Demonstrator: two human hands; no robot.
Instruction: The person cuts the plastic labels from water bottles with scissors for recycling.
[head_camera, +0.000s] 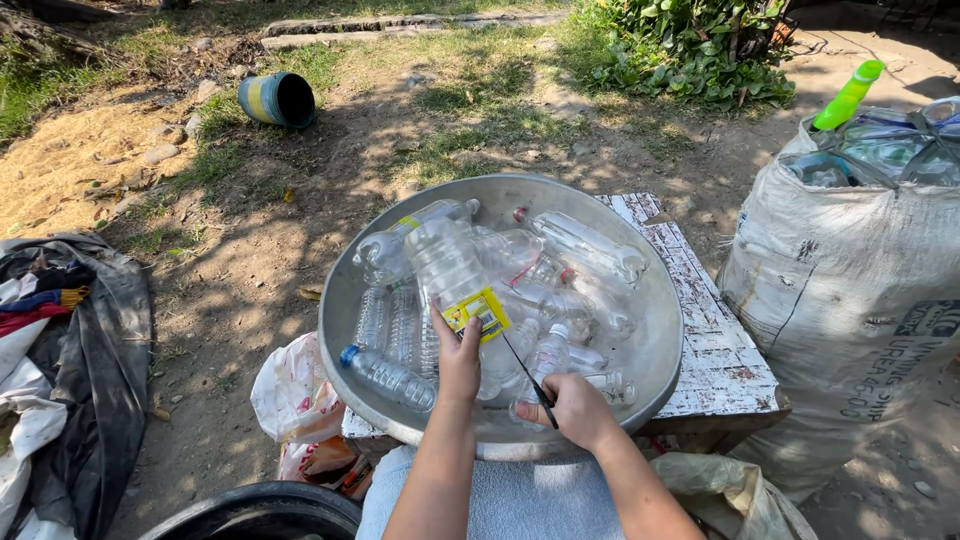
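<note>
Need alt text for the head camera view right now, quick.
Left hand steadies a clear plastic bottle by its yellow label while the right hand holds a thin blade to it, over a metal basin of empty bottles; a full sack stands alongside.

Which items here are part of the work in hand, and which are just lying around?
In use:
- left hand on the large clear bottle with yellow label
- right hand holding a thin blade
- metal basin of clear bottles
- white sack of bottles

Lying about:
- blue bucket on its side
- cloth pile
- plastic bag
</note>
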